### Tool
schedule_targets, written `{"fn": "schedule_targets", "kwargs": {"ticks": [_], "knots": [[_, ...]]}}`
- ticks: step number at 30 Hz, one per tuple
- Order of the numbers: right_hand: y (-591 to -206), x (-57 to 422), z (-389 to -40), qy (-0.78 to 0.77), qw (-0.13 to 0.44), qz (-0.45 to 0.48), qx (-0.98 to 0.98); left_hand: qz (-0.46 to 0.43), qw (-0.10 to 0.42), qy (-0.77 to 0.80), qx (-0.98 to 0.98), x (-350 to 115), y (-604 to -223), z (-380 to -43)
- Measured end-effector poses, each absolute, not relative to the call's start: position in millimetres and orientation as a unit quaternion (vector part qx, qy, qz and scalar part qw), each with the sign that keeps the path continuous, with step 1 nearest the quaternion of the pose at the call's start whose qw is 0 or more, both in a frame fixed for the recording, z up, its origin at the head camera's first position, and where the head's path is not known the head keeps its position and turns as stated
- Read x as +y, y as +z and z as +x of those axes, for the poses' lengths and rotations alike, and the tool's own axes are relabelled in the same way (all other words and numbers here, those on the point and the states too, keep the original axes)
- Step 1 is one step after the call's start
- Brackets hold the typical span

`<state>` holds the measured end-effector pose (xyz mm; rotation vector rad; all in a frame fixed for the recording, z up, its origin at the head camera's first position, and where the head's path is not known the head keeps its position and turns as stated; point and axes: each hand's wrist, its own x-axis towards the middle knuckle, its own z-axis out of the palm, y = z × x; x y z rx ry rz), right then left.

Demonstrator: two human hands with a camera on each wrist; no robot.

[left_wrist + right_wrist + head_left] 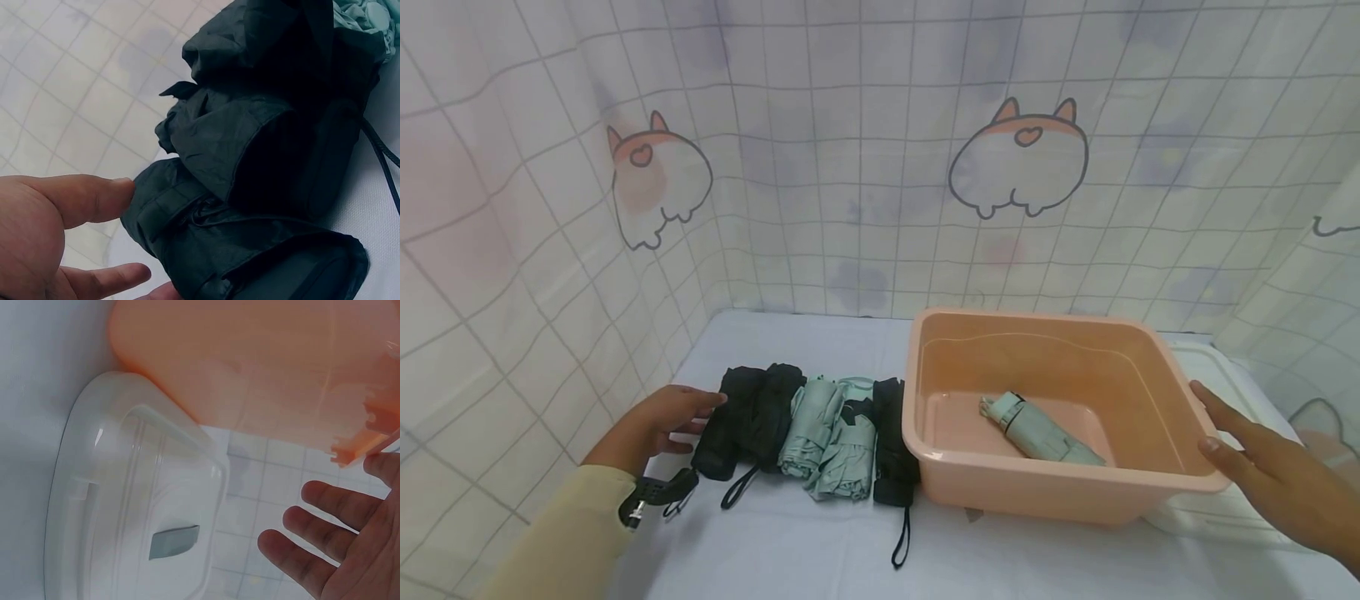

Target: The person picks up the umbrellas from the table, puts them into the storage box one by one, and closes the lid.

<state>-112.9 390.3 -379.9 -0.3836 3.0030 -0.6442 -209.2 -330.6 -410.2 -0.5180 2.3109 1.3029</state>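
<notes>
At the left end of a row of folded umbrellas, my left hand (662,417) touches a black umbrella (721,442) with its fingertips, the fingers fairly straight. In the left wrist view, the thumb lies against that black umbrella's (181,212) end. Beside it lie another black umbrella (778,408), two pale green umbrellas (808,425) and a third black umbrella (891,442) against the bin. One pale green umbrella (1045,429) rests inside the orange plastic bin (1037,471). My right hand (1277,475) touches the bin's right rim, its fingers extended.
A white lid (119,506) with a grey-green tab (175,542) lies partly under the bin's right side. White cloth covers the table (805,542). Grid-patterned curtains (850,167) stand behind and at both sides. Wrist loops hang off some umbrellas toward the front.
</notes>
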Motion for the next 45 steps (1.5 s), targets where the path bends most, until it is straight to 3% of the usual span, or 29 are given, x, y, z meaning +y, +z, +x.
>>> {"fn": "schedule_targets", "kwargs": {"ticks": [45], "knots": [[-377,388,-113,-0.188,0.042,-0.096,0.976,-0.171,0.241,0.456,0.839,-329,-426,-222]]}}
